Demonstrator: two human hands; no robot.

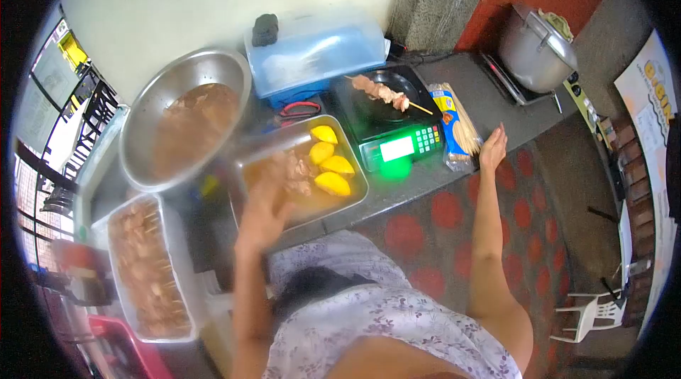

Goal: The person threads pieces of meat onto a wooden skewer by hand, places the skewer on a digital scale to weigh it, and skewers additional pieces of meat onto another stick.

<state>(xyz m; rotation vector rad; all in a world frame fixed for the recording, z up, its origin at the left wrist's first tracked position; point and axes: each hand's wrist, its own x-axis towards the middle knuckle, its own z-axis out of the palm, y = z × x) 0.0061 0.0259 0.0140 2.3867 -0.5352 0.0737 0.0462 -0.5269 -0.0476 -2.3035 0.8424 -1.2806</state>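
My left hand [266, 212] is smeared by motion over the near left edge of a metal tray [363, 191]; its fingers are too blurred to read. In the tray lie raw meat pieces [298, 170] in brownish liquid and several bright yellow wedge-like pieces [333, 165]. My right hand [494, 148], fingers stretched out, is at the counter's edge beside a plastic pack of bamboo skewers [462, 131]. Whether it touches the pack is unclear. Between the hands stands a digital scale [369, 159] with a lit green display. A skewer of meat [383, 93] lies across its black pan.
A large steel basin [135, 159] of meat in liquid stands at left. Nearer me, a white container [117, 290] holds many meat skewers. Behind the tray sits a blue box with a clear lid [319, 53]. A lidded pot [535, 53] rests on a stove at far right.
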